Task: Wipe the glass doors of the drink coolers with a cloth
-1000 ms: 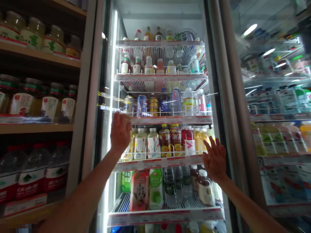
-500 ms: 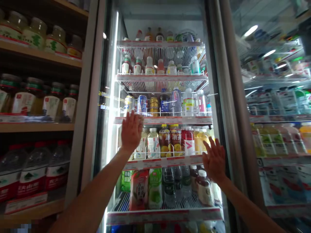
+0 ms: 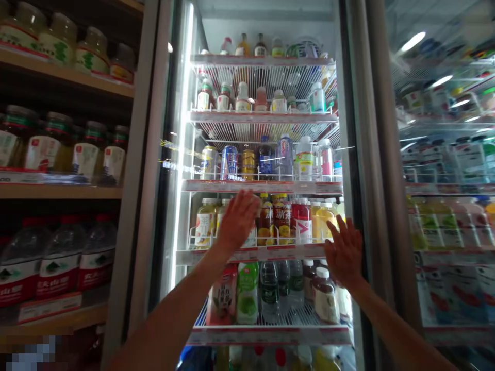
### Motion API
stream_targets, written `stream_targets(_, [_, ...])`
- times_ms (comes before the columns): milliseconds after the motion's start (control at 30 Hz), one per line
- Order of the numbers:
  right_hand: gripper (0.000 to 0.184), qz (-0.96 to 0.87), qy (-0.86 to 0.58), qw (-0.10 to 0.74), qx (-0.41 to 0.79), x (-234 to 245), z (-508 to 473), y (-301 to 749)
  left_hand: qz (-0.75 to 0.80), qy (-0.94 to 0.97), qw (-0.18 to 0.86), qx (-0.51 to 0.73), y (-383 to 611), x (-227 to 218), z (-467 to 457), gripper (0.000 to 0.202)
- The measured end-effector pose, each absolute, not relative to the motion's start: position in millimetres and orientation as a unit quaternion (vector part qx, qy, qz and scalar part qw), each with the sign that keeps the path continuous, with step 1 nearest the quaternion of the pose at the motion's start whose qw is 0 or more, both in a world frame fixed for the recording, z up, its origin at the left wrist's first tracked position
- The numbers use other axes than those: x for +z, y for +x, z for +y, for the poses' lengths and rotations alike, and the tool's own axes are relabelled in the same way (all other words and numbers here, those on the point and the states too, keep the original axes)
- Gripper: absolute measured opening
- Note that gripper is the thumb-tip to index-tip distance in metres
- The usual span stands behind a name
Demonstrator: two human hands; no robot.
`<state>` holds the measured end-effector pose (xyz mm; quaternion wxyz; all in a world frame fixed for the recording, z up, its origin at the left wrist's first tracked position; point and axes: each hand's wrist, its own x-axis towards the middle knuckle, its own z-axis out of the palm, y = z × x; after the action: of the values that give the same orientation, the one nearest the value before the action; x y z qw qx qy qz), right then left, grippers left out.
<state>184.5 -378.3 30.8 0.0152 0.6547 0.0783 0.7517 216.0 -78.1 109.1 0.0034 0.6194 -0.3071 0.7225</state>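
I face an upright drinks fridge with lit wire shelves (image 3: 263, 186) full of bottles and cans. My left hand (image 3: 236, 221) is raised in front of the middle shelf, fingers stretched out, in front of a row of juice bottles (image 3: 205, 222). Red iced-tea bottles (image 3: 282, 219) stand just right of it. My right hand (image 3: 344, 252) is open with fingers spread, close to or flat against the fridge's right door frame (image 3: 350, 154). Neither hand holds anything. Whether glass lies between my left hand and the bottles I cannot tell.
Wooden shelves (image 3: 62, 191) at the left carry jars and large water bottles (image 3: 58, 263). A second glass-door fridge (image 3: 444, 180) stands at the right, its glass full of reflections. Lower fridge shelves hold cartons and water bottles (image 3: 270, 293).
My left hand has slid rightward along the middle shelf, from the fridge's left edge to near its centre. My right hand has stayed at the right frame. The view shifted slightly.
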Motion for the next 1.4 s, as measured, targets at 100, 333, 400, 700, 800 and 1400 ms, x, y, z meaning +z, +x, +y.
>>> stream_targets(100, [0.052,0.070,0.655,0.011,0.752,30,-377,185,-0.157,0.576,0.145,0.789,224,110,-12,0.042])
stream_targets(333, [0.052,0.073,0.651,0.004,0.756,30,-377,186,-0.287,0.620,0.021,0.730,213,34,-62,0.048])
stream_targets(400, [0.052,0.081,0.651,0.009,0.755,30,-379,185,-0.333,0.629,-0.019,0.702,210,15,-75,0.049])
stream_targets(700, [0.053,0.069,0.655,-0.002,0.753,30,-375,185,-0.047,0.588,0.225,0.776,220,21,17,0.051])
stream_targets(800, [0.054,0.067,0.657,-0.006,0.751,30,-374,184,-0.210,0.617,0.112,0.750,211,6,-35,0.055])
stream_targets(1400, [0.053,0.068,0.660,-0.010,0.748,30,-376,184,-0.277,0.646,0.034,0.711,207,-10,-77,0.057])
